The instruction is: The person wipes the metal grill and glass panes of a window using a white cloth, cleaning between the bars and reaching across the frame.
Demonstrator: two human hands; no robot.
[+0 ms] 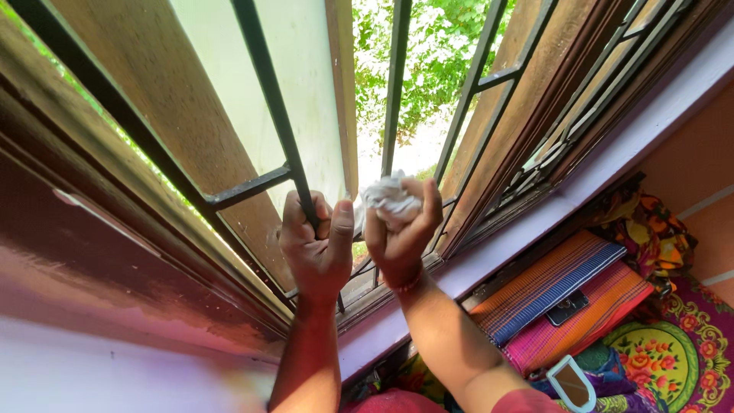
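A crumpled white cloth (391, 199) sits bunched in the right hand (399, 233), raised close to the window grille — the fingers (430, 200) are curled tight around it, so only the top of the wad shows above the fist. A thin band circles that wrist.

Just beside it, the left hand (315, 246) grips a dark metal bar (277, 107) of the grille, fingers wrapped fully round it, thumb pressed alongside. The two hands are nearly touching, both held up against the lower part of the window.

The bar runs upward at a slant and meets a short crosspiece; more dark bars stand to the right. Behind them a wooden shutter (191, 99) is swung open, and green foliage (436, 53) shows in bright daylight through the gap. The purple-painted sill (535, 229) runs below the frame towards the right.

Below the sill, on the bed, lie folded striped cloths (550, 294) in orange, pink and blue, with a small dark phone-like object (567, 307) resting on them. Near the bed's lower edge lies a small hand mirror (572, 385), beside a floral spread (673, 359) of yellow and magenta.
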